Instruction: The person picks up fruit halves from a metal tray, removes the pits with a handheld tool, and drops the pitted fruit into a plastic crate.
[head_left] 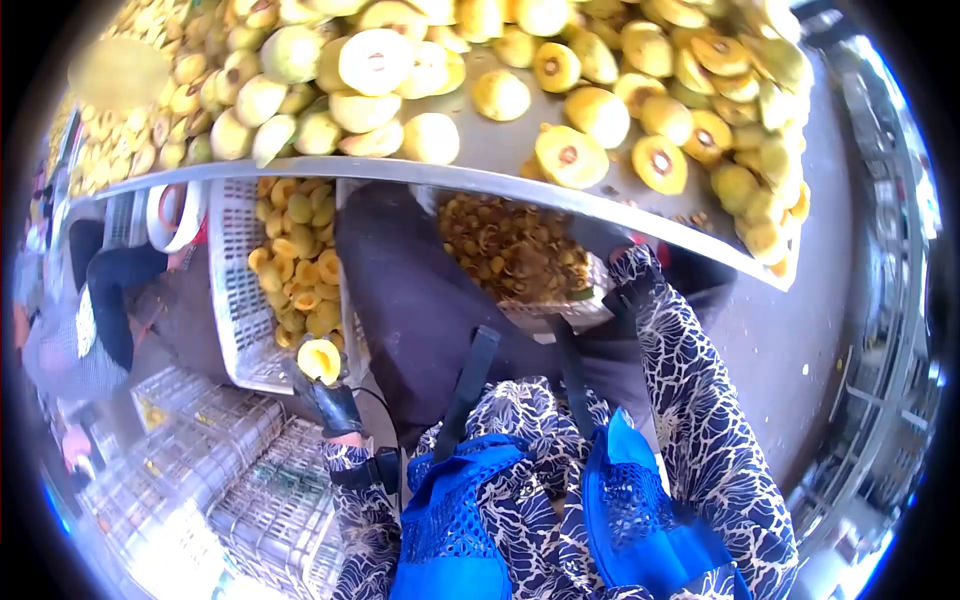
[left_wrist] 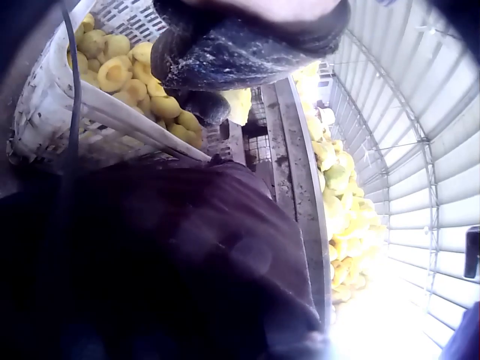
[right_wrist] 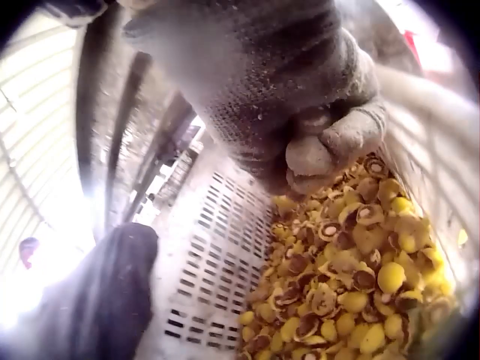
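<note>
My left hand (head_left: 338, 402), in a dark wet-looking glove, holds a pitted yellow peach half (head_left: 319, 361) at the near end of a white crate (head_left: 228, 300) of peach halves (head_left: 300, 265). The left wrist view shows the glove over that crate, with part of the held half (left_wrist: 239, 105) beyond the fingertips. My right hand (right_wrist: 277, 97), in a grey knit glove, is over another white crate (right_wrist: 217, 255) of brown and yellow pits and scraps (right_wrist: 330, 277). Its fingers are curled in; I cannot tell whether anything is between them.
A metal-edged table (head_left: 480, 180) piled with cut peaches (head_left: 570, 155) crosses in front, above both crates. Stacked white crates (head_left: 270, 500) stand at the lower left. Another person (head_left: 90, 320) sits at the left. My knees are between the crates.
</note>
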